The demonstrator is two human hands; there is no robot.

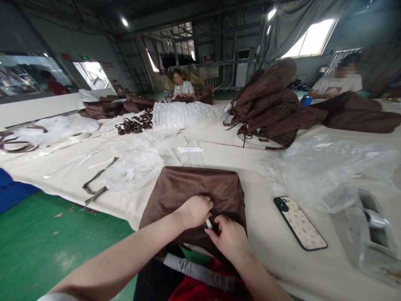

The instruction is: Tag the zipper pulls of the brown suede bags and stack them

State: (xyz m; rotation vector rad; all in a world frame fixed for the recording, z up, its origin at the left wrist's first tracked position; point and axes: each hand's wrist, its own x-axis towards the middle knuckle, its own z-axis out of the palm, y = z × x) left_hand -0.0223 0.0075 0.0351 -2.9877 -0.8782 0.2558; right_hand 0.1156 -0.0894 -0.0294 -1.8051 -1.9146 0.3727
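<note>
1. Dark brown, soft, leather-like bag (194,177) lies at the near edge of a long table under cream cloth (260,251), directly before the person; its near end reaches toward the lap.
2. Left hand (193,212): laid over the bag's upper face, fingers curled down. Whether they pinch anything, cannot tell; fingertips partly hidden.
3. Right hand (232,239): thumb and forefinger apart, a gap between them, thumb tip close beside a small white strip (209,224). Contact with the strip unclear.
4. Done, as far as shows: a long bar-like part wrapped in whitish, crinkled material (197,271) at the bag's near end, probably a strap or handle. Bag's body is uncovered.
5. Unfinished, by my judgement: the strip is at the fingers, so handling there seems midway. How much is left, cannot tell.
6. Right of the bag: phone in a pale patterned case with black rim (302,225); beyond it, crumpled clear plastic sheeting (341,171).
7. Farther back: heaped dark brown bags with straps (266,106), a bundle of translucent white wrapping (184,116), and a tangle of short brown straps (134,122). State of completion there, cannot tell.
</note>
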